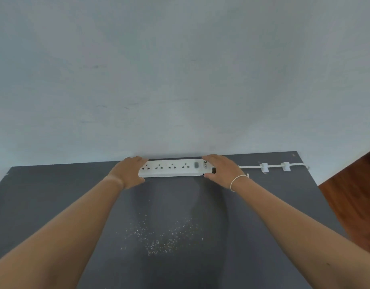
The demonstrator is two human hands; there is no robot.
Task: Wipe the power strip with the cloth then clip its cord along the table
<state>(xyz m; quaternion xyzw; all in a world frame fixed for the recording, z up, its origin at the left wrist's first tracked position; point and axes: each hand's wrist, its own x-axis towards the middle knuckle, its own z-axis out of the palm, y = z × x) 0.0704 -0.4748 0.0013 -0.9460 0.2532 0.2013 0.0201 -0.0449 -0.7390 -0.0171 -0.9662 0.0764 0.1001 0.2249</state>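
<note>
A white power strip (pixel 172 168) lies along the back edge of the dark grey table (pixel 54 195), against the wall. My left hand (pixel 128 172) grips its left end, fingers over the far side and thumb on the near side. My right hand (pixel 220 170) grips its right end the same way. The white cord (pixel 251 166) runs right from the strip through two white clips (pixel 264 166) (pixel 285 165) fixed on the table. No cloth is in view.
The pale wall (pixel 180 80) rises directly behind the strip. Pale crumbs or dust specks (pixel 161 236) are scattered on the table in front of me. A brown wooden surface (pixel 355 195) lies beyond the table's right edge.
</note>
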